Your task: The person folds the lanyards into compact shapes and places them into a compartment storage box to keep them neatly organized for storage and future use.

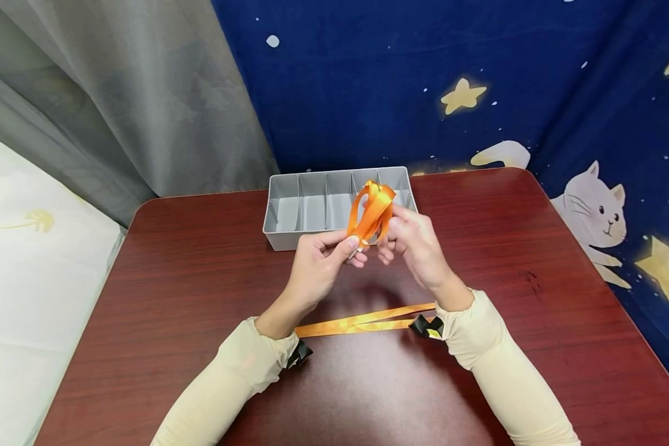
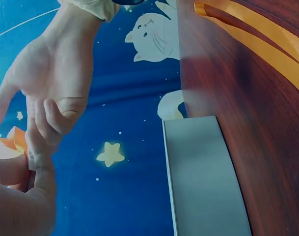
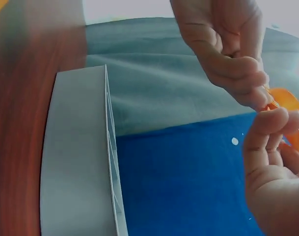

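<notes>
A bunch of looped orange ribbon (image 1: 375,210) is held up in front of the grey box. My left hand (image 1: 319,260) pinches the gathered lower end of the loops between thumb and fingers. My right hand (image 1: 418,248) is at the right side of the bunch, its fingers bent against the loops, as the right wrist view also shows on the ribbon (image 3: 289,101). The two hands' fingertips come close together below the loops. Under the wrists, two lengths of orange ribbon (image 1: 362,323) lie across the table, their ends partly hidden by the sleeves.
A grey divided box (image 1: 290,238) with several compartments stands at the table's back edge, behind the hands. The dark red wooden table (image 1: 201,279) extends to both sides. A blue star-patterned curtain (image 1: 357,80) and a grey curtain (image 1: 161,93) hang behind it.
</notes>
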Motion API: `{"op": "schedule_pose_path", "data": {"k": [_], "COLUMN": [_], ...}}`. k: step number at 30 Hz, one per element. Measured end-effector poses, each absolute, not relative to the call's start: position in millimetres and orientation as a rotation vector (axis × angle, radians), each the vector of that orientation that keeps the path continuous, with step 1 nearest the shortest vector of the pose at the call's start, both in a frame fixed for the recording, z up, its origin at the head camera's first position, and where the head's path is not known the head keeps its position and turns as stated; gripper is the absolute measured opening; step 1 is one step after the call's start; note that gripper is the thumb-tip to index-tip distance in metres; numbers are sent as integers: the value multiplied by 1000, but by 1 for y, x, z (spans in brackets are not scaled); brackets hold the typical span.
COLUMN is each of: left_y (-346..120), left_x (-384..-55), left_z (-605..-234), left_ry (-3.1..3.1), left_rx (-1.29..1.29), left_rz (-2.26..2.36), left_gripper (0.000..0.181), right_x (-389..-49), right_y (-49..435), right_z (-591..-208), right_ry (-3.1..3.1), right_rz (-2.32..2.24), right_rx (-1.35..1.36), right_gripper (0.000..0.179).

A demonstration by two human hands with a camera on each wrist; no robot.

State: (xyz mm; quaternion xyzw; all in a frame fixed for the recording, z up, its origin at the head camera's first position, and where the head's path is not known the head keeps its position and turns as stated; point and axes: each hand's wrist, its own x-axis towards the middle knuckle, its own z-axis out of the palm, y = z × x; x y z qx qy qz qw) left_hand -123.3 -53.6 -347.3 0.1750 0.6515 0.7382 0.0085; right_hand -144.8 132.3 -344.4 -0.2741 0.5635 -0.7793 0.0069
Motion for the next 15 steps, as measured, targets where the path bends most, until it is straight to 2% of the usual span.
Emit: {"op": "schedule_pose_path", "data": {"k": [7,15], "left_y": [-55,-64], "left_x": [-121,-121], "left_z": [-344,-341], "left_ry": [2060,1810], "left_rx": [559,526], "left_rz": [2230,2147], "left_gripper": [21,26], "right_x": [-147,-159], "right_y": [129,144], "right_z": [-348,-346], "right_ry": [1921,1461], "right_rz": [-2263,-2144], "right_rx": [-946,-1099], "right_gripper": [63,73]}}
